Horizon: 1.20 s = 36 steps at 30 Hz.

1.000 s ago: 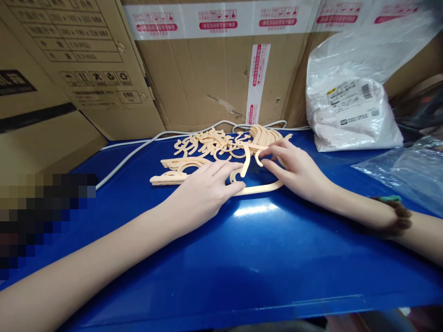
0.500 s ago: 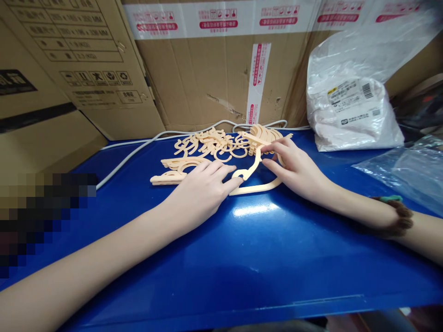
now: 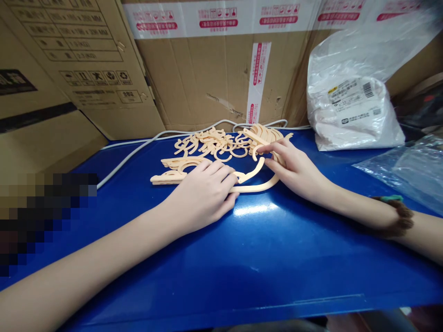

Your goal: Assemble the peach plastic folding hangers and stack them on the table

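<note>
Beige plastic pieces that look like folding clothes-hanger parts lie on the blue table. My left hand [image 3: 207, 191] is closed at the near end of a beige hanger [image 3: 256, 187], its long curved arm running right beneath my right hand. A shorter curved arm [image 3: 252, 171] rises from beside my left fingers. At my right hand [image 3: 294, 163], the bent index finger and thumb are at a small curved hook [image 3: 255, 152]; part of it is hidden. Just left of my left hand, several folded hangers [image 3: 168, 177] are stacked.
Behind my hands are a pile of loose hooks [image 3: 211, 140] and a fanned stack of hanger arms [image 3: 268, 132]. A white cable [image 3: 131, 148] runs along the back. Cardboard boxes [image 3: 207, 78] stand behind, with a white plastic bag [image 3: 356, 110] and clear plastic film [image 3: 411, 161] at right.
My left thumb has moved down and nearer to me, and the hand covers more of the hanger. The short curved arm has tilted lower, and a separate hook now shows at my right fingertips.
</note>
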Available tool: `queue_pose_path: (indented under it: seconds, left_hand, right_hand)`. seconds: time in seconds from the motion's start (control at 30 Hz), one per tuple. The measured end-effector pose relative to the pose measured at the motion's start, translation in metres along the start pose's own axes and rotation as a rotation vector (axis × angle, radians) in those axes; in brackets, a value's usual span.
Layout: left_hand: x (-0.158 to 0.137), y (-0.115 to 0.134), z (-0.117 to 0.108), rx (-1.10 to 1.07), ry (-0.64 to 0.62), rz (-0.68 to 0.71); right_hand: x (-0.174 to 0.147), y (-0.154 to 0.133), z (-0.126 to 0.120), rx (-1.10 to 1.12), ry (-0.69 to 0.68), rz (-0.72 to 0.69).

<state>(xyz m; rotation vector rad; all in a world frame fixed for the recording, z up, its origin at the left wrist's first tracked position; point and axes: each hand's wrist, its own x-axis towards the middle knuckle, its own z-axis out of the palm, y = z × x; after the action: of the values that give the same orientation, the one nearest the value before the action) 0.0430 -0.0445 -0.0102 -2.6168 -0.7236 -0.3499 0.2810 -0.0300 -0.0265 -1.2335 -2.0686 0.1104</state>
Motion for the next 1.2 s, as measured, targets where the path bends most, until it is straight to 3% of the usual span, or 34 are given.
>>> queue_pose_path:
  seconds: [0.7,1.2]
  left_hand:
    - [-0.0006,-0.0004,0.0037,0.010,0.012,0.032]
    - [-0.0007,-0.0005,0.0012,0.044,0.130,0.104]
  right_hand:
    - [0.0001,-0.0032,-0.0011,0.027,-0.111,0.003]
    - [-0.0005,-0.0077,-0.0026,-0.004,-0.187,-0.122]
